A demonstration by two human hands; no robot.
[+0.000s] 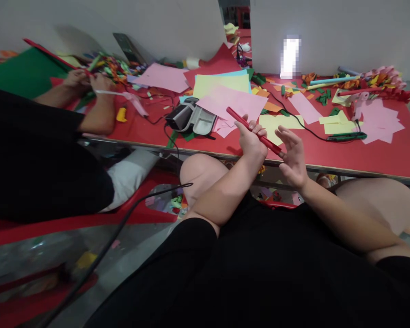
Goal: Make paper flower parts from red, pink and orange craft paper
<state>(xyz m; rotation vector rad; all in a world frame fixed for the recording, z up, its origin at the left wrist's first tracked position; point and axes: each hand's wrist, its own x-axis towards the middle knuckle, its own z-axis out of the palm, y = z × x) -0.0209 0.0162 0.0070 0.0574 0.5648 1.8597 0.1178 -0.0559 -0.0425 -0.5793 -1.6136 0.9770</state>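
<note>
Sitting at a red-topped bench, a person in black short sleeves is holding a slim, glossy red paper tube at a slant above the bench's near edge. The left grip is closing around the tube's middle; the right grip is standing wide, its fingers spreading just beside the tube's lower end, where contact is not showing clearly.

Shaping is looking well along on this piece: the red paper is forming a narrow roll, though whether its edge is fastened, one cannot tell. A slim light-blue paper tube and a slim yellow paper tube are lying at the bench's far right, apparently rolled already. Much paper is seemingly waiting untouched, with a flat pale-yellow sheet and a flat pink sheet overlapping near the centre.

Left of the tube, a black case with grey lining is lying open. One half is cradling a dark, block-like object; the other is showing pale lining, any contents being too small to identify.

At far left, a co-worker's hands are meeting beside a large green sheet.
</note>
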